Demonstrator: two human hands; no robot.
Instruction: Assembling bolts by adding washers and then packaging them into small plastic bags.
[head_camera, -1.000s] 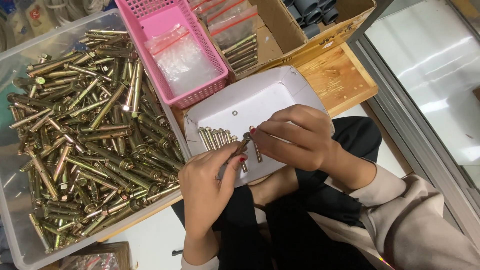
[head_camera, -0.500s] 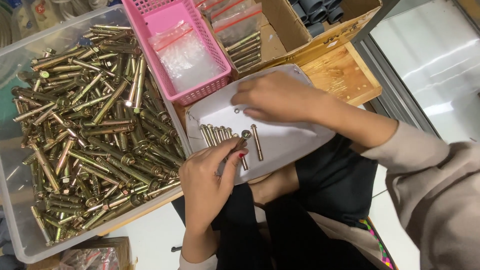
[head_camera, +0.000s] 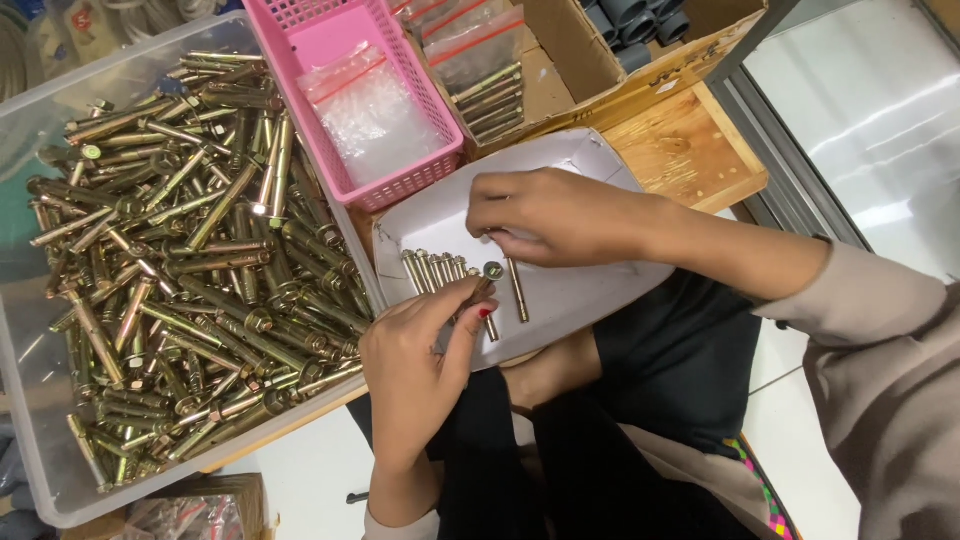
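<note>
A white tray (head_camera: 600, 290) sits on the person's lap, and it is the middle of everything here. In the tray lies a short row of gold bolts (head_camera: 432, 270), side by side, with their heads pointing away from the person. One more bolt (head_camera: 517, 290) lies alone just beside the row.

The left hand (head_camera: 415, 375) is at the near edge of the tray. Its fingers are pressed together around a bolt (head_camera: 484, 285), pinching it by the shaft. The round head of that bolt sticks up over the tray, next to the row.

The right hand (head_camera: 560, 215) reaches across the far half of the tray. Its fingers curl down with the tips on the tray floor, close to the far ends of the bolts. I cannot tell if it is holding anything.

To the left of the tray is a big clear bin (head_camera: 40, 440). It is heaped with lots of gold bolts (head_camera: 190, 260), all jumbled and pointing every way.

Behind the tray is a pink basket (head_camera: 310, 20). It holds clear little bags (head_camera: 370, 110) with red strips on top.

Behind the tray and to the right is a brown box (head_camera: 570, 50). In it are bags with bolts inside (head_camera: 485, 90).

A wooden board (head_camera: 690, 140) lies under the box, touching the far right corner of the tray.
</note>
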